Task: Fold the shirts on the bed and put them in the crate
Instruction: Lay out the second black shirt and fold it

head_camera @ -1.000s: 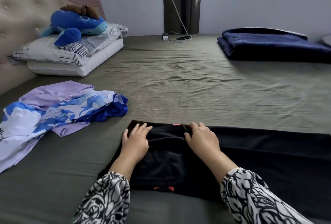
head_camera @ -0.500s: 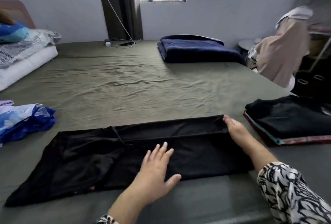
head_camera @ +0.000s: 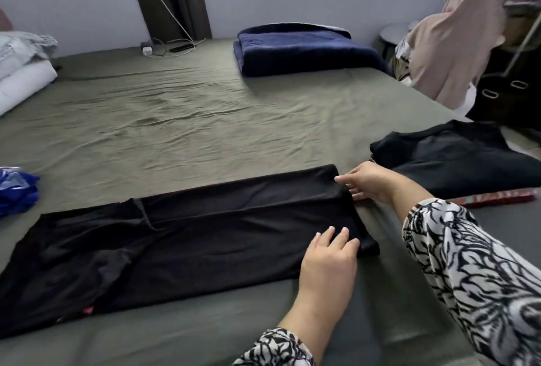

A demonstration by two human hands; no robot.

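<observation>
Bed (head_camera: 190, 119), covered in wrinkled olive sheet. Lying on it: long black shirt (head_camera: 181, 237) spread flat across near edge; folded dark clothes (head_camera: 456, 157) at right; folded navy blanket (head_camera: 304, 49) at far side; white pillows (head_camera: 23, 78) at left; blue garment (head_camera: 16, 193) at left edge; charger and cable (head_camera: 164, 49) near the curtain.

I see a black shirt (head_camera: 181, 245) folded into a long flat band, lying crosswise on the olive bed sheet (head_camera: 205, 119). Just beyond its right end lies a stack of folded dark shirts (head_camera: 456, 157), flat at the bed's right edge.
</observation>
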